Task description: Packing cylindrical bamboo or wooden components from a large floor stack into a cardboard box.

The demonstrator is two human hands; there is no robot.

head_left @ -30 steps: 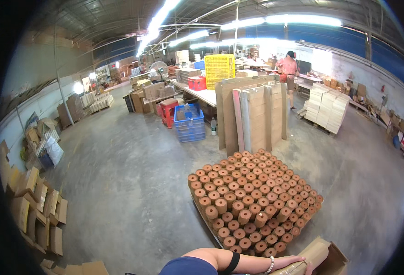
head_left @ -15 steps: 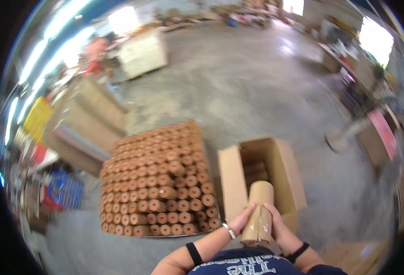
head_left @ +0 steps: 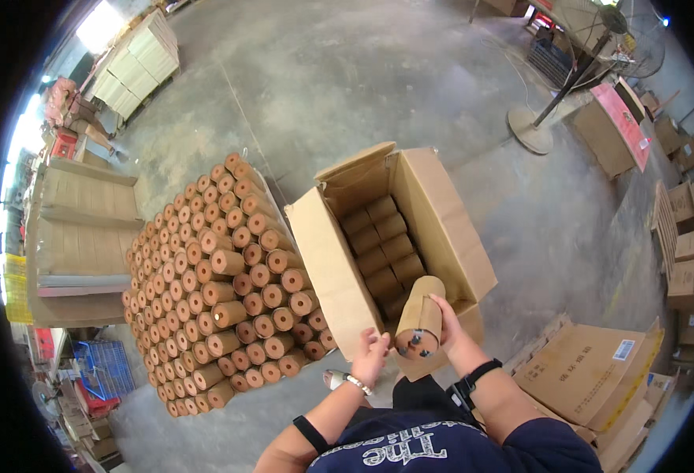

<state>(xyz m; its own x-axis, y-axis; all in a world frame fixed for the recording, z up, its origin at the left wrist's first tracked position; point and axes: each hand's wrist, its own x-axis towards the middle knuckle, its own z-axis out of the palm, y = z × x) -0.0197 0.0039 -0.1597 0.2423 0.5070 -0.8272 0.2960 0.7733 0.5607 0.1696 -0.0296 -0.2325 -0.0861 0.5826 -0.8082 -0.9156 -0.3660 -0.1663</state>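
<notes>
My right hand (head_left: 453,327) grips the side of a brown paper-wrapped cylinder (head_left: 421,309), held tilted over the near end of an open cardboard box (head_left: 446,229). The cylinder's round end faces me, with small dark marks on it. Close by on the left, my left hand (head_left: 370,356) is empty, its fingers loosely bent and apart, beside the box's left flap (head_left: 327,264). Inside the box, similar brown cylinders (head_left: 382,246) lie in rows. A large stack of cylinders (head_left: 213,293) stands left of the box, their reddish-brown ends showing small centre holes.
Flattened cartons (head_left: 579,374) lie at my right. A pedestal fan (head_left: 530,130) stands at far right, near a box with a pink top (head_left: 624,126). Large cardboard stacks (head_left: 87,229) and a blue crate (head_left: 104,369) are on the left. A person (head_left: 71,106) is at far left.
My left hand has come off the cylinder and moved left; both hands held it before. The cylinder has turned in my right hand. My view has tilted downward, showing more of the box's inside.
</notes>
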